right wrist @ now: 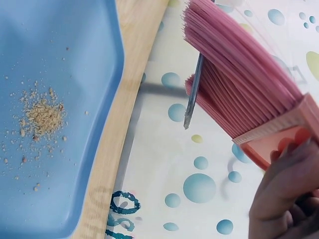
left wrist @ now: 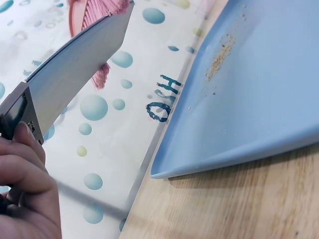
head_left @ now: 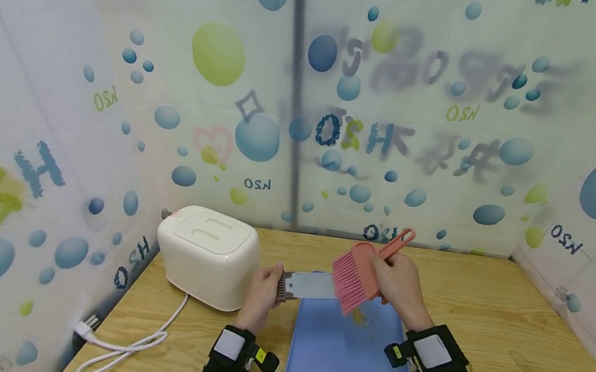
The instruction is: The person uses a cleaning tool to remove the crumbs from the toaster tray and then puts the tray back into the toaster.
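My left hand (head_left: 263,288) grips the brown slotted end of a thin metal crumb tray (head_left: 315,286), held above the far part of a blue tray (head_left: 350,361). In my right hand (head_left: 397,281) is a pink hand brush (head_left: 362,271), gripped near the base of its handle. Its bristles (right wrist: 239,64) straddle the crumb tray's far end, some on each side of the metal, as the right wrist view shows. Below, a small heap of crumbs (right wrist: 45,118) lies on the blue tray, with loose bits scattered around it.
A white toaster (head_left: 209,255) with a closed top stands left of my left hand. Its white cord (head_left: 134,347) lies coiled on the wooden table (head_left: 506,329), plug toward the left edge. A patterned curtain (head_left: 386,177) hangs behind the table and along both sides.
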Demonstrator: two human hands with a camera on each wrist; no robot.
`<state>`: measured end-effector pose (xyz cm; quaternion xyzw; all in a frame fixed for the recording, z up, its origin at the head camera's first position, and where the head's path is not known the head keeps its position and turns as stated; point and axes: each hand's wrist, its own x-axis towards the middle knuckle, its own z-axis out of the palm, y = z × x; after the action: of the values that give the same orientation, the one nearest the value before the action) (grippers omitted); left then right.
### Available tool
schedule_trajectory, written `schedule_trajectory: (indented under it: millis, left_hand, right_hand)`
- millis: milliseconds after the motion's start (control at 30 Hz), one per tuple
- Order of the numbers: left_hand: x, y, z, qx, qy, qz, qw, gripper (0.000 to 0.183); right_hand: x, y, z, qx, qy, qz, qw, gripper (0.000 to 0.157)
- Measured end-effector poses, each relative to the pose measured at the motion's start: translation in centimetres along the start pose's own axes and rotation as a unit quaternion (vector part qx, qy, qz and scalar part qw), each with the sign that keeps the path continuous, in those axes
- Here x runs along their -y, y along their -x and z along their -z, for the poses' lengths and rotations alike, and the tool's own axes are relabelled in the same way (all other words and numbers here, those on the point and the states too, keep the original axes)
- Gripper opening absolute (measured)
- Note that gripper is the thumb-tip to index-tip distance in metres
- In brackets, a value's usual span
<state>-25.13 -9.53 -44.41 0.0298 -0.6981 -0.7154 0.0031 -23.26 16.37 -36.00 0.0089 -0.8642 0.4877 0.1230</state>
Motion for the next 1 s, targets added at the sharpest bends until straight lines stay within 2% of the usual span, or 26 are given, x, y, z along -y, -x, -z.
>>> schedule_trajectory:
  millis: [767, 1000]
  left_hand:
    - [-0.1, 0.0, 0.2, 0.009, 0.005, 0.006, 0.9999, 0.043]
    - [-0.2, 0.1, 0.1, 0.002, 0.009, 0.008, 0.9999, 0.045]
  right_hand:
    - [-0.4, -0.1, 0.9, -0.006, 0.014, -0.007, 1.000, 0.037]
    - [-0.6, 0.0, 1.3, -0.003, 0.017, -0.015, 1.000, 0.037]
